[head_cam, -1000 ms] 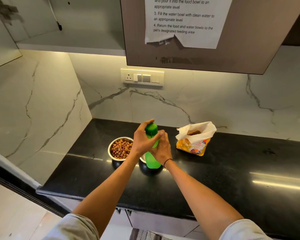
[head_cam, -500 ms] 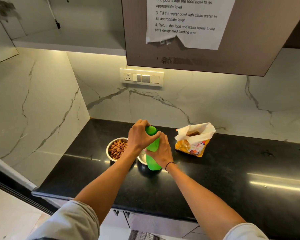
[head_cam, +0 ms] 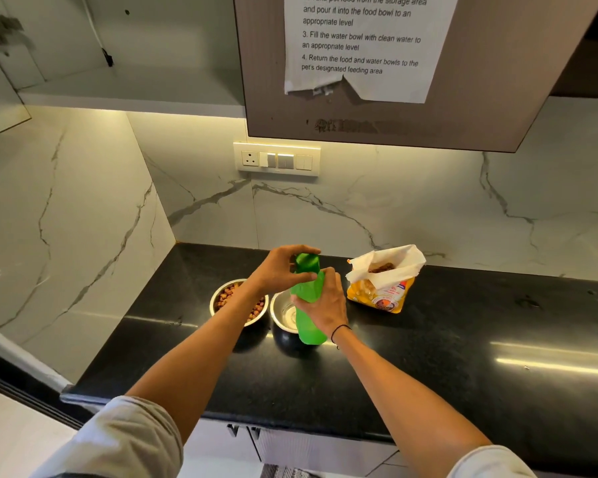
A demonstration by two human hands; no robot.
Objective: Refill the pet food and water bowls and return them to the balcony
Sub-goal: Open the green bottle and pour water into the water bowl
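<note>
A green water bottle (head_cam: 308, 315) stands upright above the black counter (head_cam: 428, 357). My right hand (head_cam: 323, 303) grips its body around the middle. My left hand (head_cam: 283, 270) is curled round its green cap (head_cam: 306, 262) from the left. Just behind the bottle sits a steel water bowl (head_cam: 283, 310); its inside is shiny, and whether it holds water I cannot tell. Left of it a steel food bowl (head_cam: 223, 300) holds brown kibble, partly hidden by my left forearm.
An open yellow pet food bag (head_cam: 380, 284) with a folded white top lies at the back right of the bowls. A marble wall closes the left side. A switch panel (head_cam: 277, 160) and an overhead cabinet with a paper note (head_cam: 359, 46) hang above.
My left hand has turned on the cap, its fingers now reaching over the top. The bottle stays in place by the water bowl in my right hand's grip.
</note>
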